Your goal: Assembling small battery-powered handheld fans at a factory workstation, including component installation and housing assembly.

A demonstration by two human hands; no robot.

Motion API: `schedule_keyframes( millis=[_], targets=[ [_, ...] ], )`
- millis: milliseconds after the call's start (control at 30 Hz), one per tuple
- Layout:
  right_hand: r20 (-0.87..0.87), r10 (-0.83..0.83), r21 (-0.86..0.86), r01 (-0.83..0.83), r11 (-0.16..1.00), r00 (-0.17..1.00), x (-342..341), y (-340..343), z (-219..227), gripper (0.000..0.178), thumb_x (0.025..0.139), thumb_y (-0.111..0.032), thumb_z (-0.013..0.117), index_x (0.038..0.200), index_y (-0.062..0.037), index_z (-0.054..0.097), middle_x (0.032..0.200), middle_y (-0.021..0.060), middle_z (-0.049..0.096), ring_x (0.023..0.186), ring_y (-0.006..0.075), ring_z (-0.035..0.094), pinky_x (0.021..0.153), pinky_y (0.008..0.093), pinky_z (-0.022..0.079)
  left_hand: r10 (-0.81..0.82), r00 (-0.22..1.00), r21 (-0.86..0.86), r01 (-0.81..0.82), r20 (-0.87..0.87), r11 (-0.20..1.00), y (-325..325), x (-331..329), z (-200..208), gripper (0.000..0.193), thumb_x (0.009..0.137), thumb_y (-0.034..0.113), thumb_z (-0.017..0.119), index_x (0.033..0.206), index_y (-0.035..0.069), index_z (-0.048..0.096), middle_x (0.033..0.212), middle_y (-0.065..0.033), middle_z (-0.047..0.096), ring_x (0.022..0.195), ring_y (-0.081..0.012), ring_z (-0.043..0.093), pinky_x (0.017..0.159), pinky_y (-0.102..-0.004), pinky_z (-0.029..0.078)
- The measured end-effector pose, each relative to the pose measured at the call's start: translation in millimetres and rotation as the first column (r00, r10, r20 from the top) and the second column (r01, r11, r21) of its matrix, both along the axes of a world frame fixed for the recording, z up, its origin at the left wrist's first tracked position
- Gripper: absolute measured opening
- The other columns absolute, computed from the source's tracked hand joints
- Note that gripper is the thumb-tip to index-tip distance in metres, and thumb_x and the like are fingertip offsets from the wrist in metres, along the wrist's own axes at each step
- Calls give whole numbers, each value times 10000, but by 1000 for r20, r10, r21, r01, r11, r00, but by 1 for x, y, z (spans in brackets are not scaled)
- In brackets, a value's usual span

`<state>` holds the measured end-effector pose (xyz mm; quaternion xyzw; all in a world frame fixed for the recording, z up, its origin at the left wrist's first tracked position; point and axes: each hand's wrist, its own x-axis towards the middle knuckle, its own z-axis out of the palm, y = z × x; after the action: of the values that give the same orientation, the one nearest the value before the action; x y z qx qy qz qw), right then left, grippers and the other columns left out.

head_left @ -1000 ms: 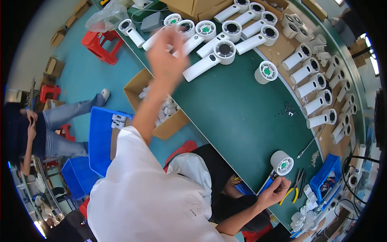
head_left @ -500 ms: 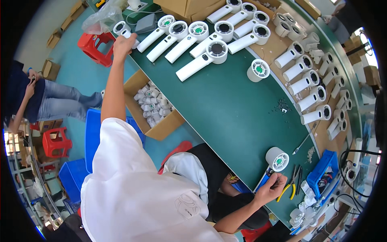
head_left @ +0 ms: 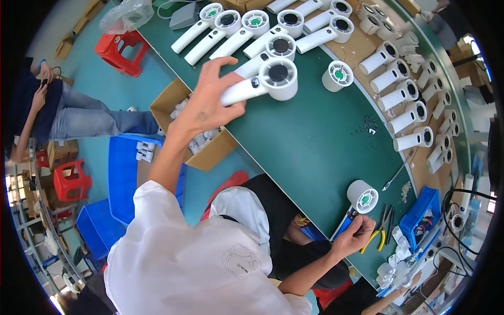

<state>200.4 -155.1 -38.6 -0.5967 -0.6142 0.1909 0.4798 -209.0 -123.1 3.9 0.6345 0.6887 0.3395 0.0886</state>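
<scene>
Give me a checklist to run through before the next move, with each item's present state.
1. Left hand gripping the white fan by its handle: ok.
2. That fan clear of the fan behind it: cannot tell; they overlap in view.
3. Right hand empty: cannot tell; its fingertips are too small to read.
4. Handle of the upright-headed fan closed: not ok; a blue part shows.
5. Yellow-handled pliers near the right hand: ok.
6. Loose black bits gathered: not ok; scattered.

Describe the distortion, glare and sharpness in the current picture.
Head view: black corners, and the green table's far edge bowed; head view: a washed-out bright patch at upper right; head view: the left hand and the white fan it holds look reasonably sharp.
</scene>
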Motion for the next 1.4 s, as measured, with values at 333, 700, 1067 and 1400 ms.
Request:
schedule_keyframes(
  millis=[333, 700, 1067, 1400],
  targets=[
    [27, 17, -14, -17, 1000, 999, 0, -3, 3, 110, 953, -33, 531, 857, 8, 497, 804, 22, 429, 708, 105, 417, 630, 233, 356, 15, 999, -108, -19, -43, 994, 14, 7, -21, 383, 700, 166, 719, 1068, 68, 677, 1325, -213, 443, 1217, -408, 447, 1035, -460, 380],
    [43, 15, -16, -14, 1000, 999, 0, 0, 2, 135, 974, -53, 522, 853, -15, 477, 800, 8, 454, 731, 93, 416, 682, 224, 377, 231, 934, -1, -240, 273, 971, -35, 14, -8, 383, 731, 187, 731, 1060, 4, 657, 1233, -201, 468, 1078, -337, 545, 904, -393, 466],
    [50, 38, 2, -38, 999, 998, 3, -1, 2, 104, 964, -47, 528, 874, 5, 518, 797, 11, 453, 706, 88, 429, 649, 223, 370, 509, 781, 176, -594, 362, 785, -55, -6, -27, 399, 796, 197, 737, 1093, -47, 628, 1215, -177, 481, 1031, -259, 554, 846, -351, 479],
    [81, 14, -13, -13, 1000, 997, 0, -1, 6, 103, 953, -29, 531, 865, 25, 526, 821, 35, 465, 714, 106, 457, 654, 232, 388, 703, 700, 282, -704, 126, 651, -44, -25, -29, 433, 779, 258, 744, 1067, -51, 648, 1217, -235, 488, 1058, -347, 545, 907, -419, 445]
  ],
)
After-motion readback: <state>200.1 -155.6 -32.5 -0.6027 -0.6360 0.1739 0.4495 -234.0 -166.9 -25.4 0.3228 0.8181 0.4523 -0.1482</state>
